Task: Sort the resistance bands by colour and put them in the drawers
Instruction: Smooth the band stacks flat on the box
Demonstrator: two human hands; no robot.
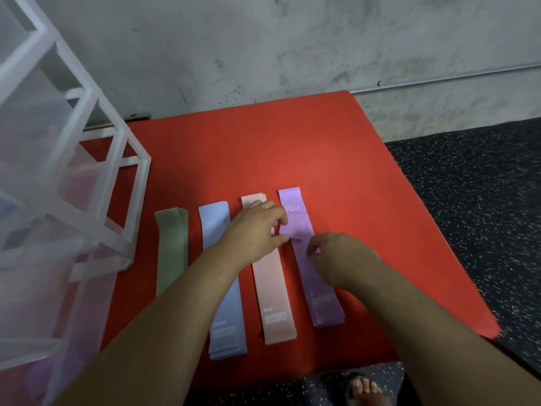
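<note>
Piles: we count four on the red table (263, 148), side by side lengthwise, none touching another
Order from the left: green bands (171, 244), blue bands (227, 317), pink bands (273, 288), purple bands (326, 303)
Bands per pile: each shows several stacked edges; we cannot count them exactly
Markings: "10 LB" on the top purple band, "20" on the top blue one; the small labels near the close ends are too blurred to read
Left grip (257, 227): reaches across the blue and pink bands, fingers curled, thumb and fingertips together on the left edge of the purple bands, where a small fold lifts
Right grip (339, 256): over the middle of the purple bands, fingers curled down onto them; we cannot tell whether it pinches or only touches
Arms: two, bare, both coming in from the near edge
Drawers (58, 171): one translucent white unit at the table's left, just beside the green bands; we see several tiers but cannot count them surely
Drawer contents: faint pink and purple tints show through the lower fronts, too hazy to name
Foot (366, 388): one, toes bare, on the dark speckled floor (483, 200) just past the near edge
Wall (292, 39): grey and scuffed, behind the table
</note>
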